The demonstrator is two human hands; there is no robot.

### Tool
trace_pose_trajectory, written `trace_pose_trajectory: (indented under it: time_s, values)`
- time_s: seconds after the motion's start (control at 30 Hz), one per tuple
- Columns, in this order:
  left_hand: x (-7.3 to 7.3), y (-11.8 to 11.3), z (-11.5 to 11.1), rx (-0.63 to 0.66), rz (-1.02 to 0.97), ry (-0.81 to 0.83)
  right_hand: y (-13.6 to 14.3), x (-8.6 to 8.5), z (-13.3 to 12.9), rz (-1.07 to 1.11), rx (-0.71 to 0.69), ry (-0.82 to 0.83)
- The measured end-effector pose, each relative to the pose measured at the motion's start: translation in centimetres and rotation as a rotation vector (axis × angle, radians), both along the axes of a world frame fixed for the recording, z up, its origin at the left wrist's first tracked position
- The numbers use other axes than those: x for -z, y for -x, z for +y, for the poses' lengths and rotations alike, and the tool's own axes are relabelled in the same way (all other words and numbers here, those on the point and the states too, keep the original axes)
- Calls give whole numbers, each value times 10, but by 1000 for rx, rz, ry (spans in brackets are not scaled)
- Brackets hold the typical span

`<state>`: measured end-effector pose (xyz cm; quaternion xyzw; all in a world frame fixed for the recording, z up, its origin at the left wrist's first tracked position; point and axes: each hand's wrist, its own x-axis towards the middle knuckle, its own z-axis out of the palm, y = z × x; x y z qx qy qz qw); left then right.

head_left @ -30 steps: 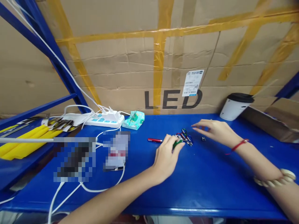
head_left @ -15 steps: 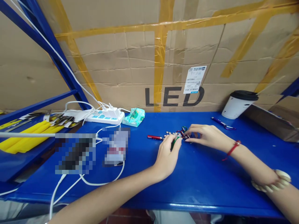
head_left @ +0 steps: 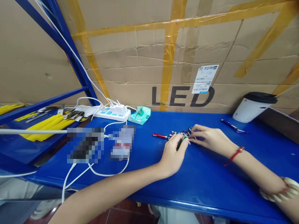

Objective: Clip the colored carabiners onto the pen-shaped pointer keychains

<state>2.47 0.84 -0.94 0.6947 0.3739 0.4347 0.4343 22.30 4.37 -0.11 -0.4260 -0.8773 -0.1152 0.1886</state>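
— Sorting at mid-table, toward the back edge: the left hand (head_left: 174, 152) pinches a green keychain light (head_left: 180, 143), the right hand (head_left: 209, 139) rests its fingertips on the small pile of keychain lights (head_left: 184, 133) touching it.

— Best handling, by the look of it?

— Pin the pile flat, draw the green one clear slowly; the clips probably snag. A red penlight (head_left: 159, 136) lies just beside, toward the power strip (head_left: 111, 114).

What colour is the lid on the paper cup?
Black, on a white cup; clearest in the head view.
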Motion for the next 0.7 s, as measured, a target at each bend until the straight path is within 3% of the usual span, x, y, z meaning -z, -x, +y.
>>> trace_pose_trajectory:
  time_s: [0.43, 0.7]
  values:
    - [-7, 1, -11, 96, 81, -118, 0, 7, 4, 36, 11, 50]
    - [-4, 1, -9, 72, 41, 39, 4, 8, 4, 100, 10, 102]
